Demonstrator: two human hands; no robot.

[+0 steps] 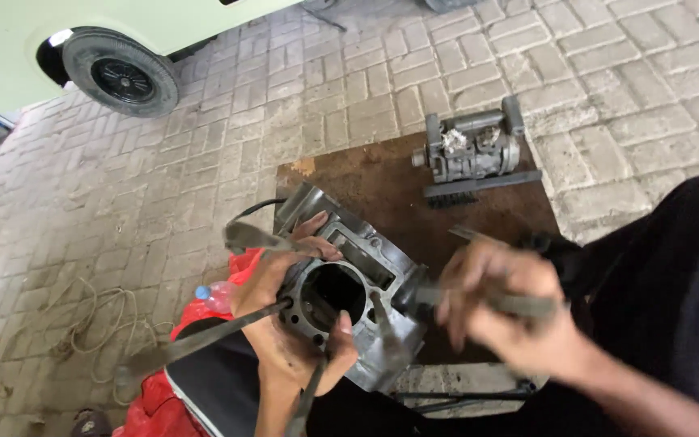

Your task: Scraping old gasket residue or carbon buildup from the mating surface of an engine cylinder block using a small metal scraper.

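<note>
Grease covers both hands. Left hand (pixel 289 324) closes its grip around the grey engine cylinder block (pixel 357 295), thumb by the rim of the round bore and fingers over the far edge, holding the block tilted above the person's lap. Several long studs (pixel 204 340) stick out of the block toward the camera. Right hand (pixel 503 311) is blurred; its grip is closed on a slim grey tool (pixel 519 305) whose tip lies against the right side of the block. Beyond the block, a brown mat (pixel 382 182) lies on the brick paving (pixel 204 162), and on its far edge rest a grey cylinder head (pixel 469 146) and a brush (pixel 479 188) just beside it. A vehicle wheel (pixel 121 73) stands at upper left, well apart.
</note>
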